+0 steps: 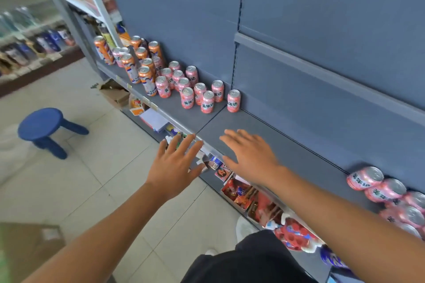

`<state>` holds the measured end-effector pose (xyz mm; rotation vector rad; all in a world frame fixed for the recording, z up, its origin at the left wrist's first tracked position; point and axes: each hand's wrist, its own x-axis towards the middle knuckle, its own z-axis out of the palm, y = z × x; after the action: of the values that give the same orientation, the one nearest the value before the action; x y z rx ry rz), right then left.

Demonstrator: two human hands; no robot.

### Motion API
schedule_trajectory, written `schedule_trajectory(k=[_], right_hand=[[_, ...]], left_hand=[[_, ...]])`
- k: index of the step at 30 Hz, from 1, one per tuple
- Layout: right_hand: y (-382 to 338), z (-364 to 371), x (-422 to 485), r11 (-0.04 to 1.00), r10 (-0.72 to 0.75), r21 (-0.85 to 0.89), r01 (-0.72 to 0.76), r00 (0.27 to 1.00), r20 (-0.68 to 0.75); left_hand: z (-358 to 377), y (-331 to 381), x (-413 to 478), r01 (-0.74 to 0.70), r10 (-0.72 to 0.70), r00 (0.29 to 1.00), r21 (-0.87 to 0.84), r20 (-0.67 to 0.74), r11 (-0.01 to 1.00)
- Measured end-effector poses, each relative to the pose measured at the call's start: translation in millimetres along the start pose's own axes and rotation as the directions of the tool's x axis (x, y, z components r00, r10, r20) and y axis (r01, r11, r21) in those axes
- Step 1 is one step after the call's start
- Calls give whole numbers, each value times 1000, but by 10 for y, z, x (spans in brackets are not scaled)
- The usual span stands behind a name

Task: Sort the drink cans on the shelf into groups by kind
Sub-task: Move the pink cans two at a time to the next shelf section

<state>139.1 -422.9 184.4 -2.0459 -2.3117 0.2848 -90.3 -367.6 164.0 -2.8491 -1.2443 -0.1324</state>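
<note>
At frame centre, both hands, left hand (177, 163) and right hand (249, 156), hover flat-fingered, empty, over the matte grey shelf (276, 145); glossy pink cans (208, 101) stand upright beyond.

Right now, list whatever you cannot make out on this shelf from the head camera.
Head view:
- Pink cans at the right: the group is cut off by the frame's right edge and partly covered by the right forearm, so no count is possible.
- Tall orange cans: they overlap, the rear ones are mostly hidden, and the print is too small to read.
- Lower-shelf goods: blurred, partly under the shelf.
</note>
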Motion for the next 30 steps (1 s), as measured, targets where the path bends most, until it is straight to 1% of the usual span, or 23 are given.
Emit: schedule_trajectory(k=[3, 6, 13, 17, 20, 24, 26, 30], right_hand=[[-80, 31, 243, 999, -33, -8, 33, 999, 15], [-95, 68, 507, 998, -65, -16, 66, 998, 10], [107, 228, 1294, 995, -92, -24, 94, 994, 62], [279, 290, 1812, 999, -50, 5, 50, 991, 124], [409, 322, 2151, 999, -25, 42, 18, 986, 166], [584, 362, 2539, 999, -30, 27, 26, 985, 170], [656, 371, 2709, 1000, 4, 3, -5, 986, 167], [734, 412, 3011, 996, 76, 29, -82, 986, 148]], left_hand=[[59, -196, -56, 62, -62, 998, -3, 30, 998], [113, -369, 15, 90, -90, 994, -7, 61, 996], [279, -856, 564, 145, -149, 979, 35, 142, 989], [294, -1179, 1047, 158, -169, 968, 75, 186, 985], [283, -1368, 1401, 155, -173, 968, 111, 180, 982], [351, -1586, 1793, 176, -195, 959, 110, 203, 978], [401, -1693, 1958, 171, -192, 955, 110, 228, 979], [538, -1957, 2306, 127, -154, 948, 113, 280, 986]])
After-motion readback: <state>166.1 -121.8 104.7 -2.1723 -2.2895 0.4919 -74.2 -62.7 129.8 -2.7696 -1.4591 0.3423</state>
